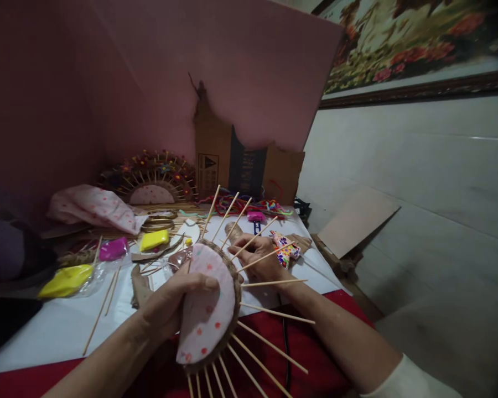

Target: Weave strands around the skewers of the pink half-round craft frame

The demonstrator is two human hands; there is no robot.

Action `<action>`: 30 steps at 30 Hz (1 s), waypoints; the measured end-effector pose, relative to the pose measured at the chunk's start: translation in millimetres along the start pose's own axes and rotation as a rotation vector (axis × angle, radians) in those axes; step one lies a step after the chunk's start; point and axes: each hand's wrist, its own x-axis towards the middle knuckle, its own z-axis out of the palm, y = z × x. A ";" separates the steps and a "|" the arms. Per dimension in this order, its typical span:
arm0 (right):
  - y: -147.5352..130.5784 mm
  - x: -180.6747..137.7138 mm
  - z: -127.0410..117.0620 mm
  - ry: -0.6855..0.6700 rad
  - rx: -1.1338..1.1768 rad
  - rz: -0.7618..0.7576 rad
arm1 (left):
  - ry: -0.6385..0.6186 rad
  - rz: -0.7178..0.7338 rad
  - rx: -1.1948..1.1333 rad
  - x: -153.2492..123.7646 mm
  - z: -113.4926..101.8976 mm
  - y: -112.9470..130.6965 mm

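My left hand (178, 298) is closed on a half-round fan-shaped craft piece (213, 309), its thumb lying on the white cloth face with red dots. Brown cord-like trim runs round the curved edge. Several thin wooden sticks (269, 314) spread outward from that edge. My right hand (259, 258) is behind the upper sticks, fingers pinched close to one of them near the trim. Whatever lies between those fingertips is too small to make out. Just beyond the fingers is a roll of brown twine (233, 231).
Yellow clay packs (154, 240), a purple pack (113, 249), scissors (157, 221) and dotted cloth (93, 207) lie at left. A similar finished-looking fan (151, 193) leans behind. Coloured pipe cleaners (232, 204), torn cardboard (249, 171) and floral-patterned fabric (285, 249) are farther back.
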 end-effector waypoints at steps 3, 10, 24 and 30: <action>-1.3 0.0 -2.5 0.018 0.001 -0.003 | 0.036 0.034 0.013 0.7 0.8 0.9; -8.5 -1.3 -5.8 0.070 -0.040 0.041 | 0.039 0.033 -0.003 1.4 -0.6 1.6; -2.8 2.6 -11.5 0.150 -0.041 -0.021 | 0.063 0.053 0.043 2.3 2.3 2.3; 2.2 8.9 -24.6 0.221 -0.119 -0.156 | 0.158 0.095 0.111 3.2 0.3 7.9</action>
